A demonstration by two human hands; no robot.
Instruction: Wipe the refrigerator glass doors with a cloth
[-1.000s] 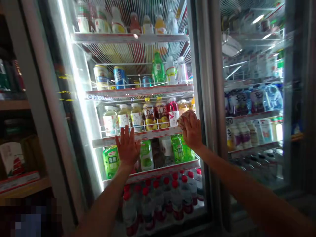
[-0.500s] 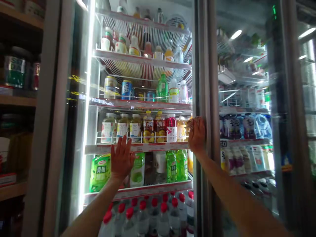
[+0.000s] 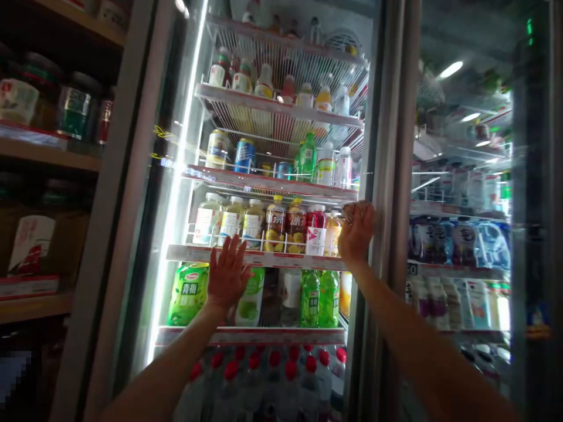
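My left hand (image 3: 227,272) is laid flat with fingers spread against the glass door (image 3: 275,296) of a lit drinks fridge. It is in front of a shelf strip, between a large green pack (image 3: 189,294) and a green-and-white bottle (image 3: 250,299). At the door's right edge, beside the metal frame (image 3: 391,176), my right hand (image 3: 358,234) is closed on a crumpled cloth (image 3: 350,210) and presses it to the glass. Only a small part of the cloth shows above the fingers. Behind the glass stand iced tea bottles (image 3: 275,225) and a red drink bottle (image 3: 315,230).
Several red-capped bottles (image 3: 273,375) fill the fridge bottom. Cans and bottles stand on the wire shelves (image 3: 281,108) above. A second glass-fronted fridge section (image 3: 461,269) is on the right. On the left, wooden shelves (image 3: 48,149) hold jars.
The view has turned left and tilted, so the fridge appears further right. My right hand with the cloth has slid slightly up the glass; my left hand stays flat on it.
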